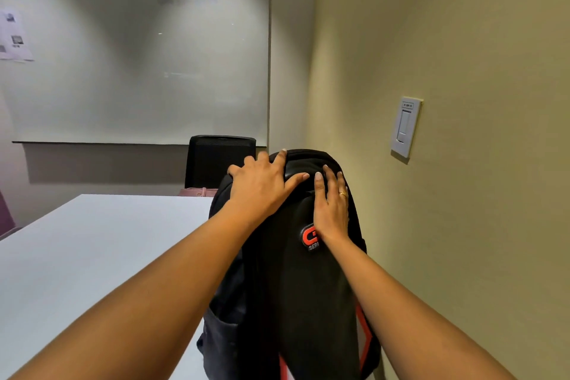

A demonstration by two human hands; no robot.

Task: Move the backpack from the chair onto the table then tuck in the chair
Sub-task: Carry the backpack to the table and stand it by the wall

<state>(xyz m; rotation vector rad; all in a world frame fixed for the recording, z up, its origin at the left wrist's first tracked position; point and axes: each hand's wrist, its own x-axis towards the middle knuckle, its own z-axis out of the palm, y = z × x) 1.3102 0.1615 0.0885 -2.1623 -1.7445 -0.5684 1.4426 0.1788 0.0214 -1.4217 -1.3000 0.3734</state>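
On the left, the white worktop is stretching away toward the far wall, and its top is looking bare as far as the picture shows. Moving right, the left hand is lying flat and spread wide over the top left shoulder of the black backpack, with its fingers reaching over the bag's rounded top. It is pressing on the bag more than pinching it, so I cannot tell if it is truly gripping anything. The backpack is standing tall at the right edge of the worktop, with its long side running up and down and its top leaning a little away toward the far side. Its bottom is out of the picture, so I cannot tell if it is sitting on a seat or on the worktop. Next, the right hand is resting open and flat on the front of the bag, just above the red badge, fingers pointing up. Both hands are touching the bag, so neither one is nearer. The worktop is lying to the left of the bag, so I think the bag needs to be going left. A black chair is standing far behind the bag, and a wall switch is sitting on the right wall.
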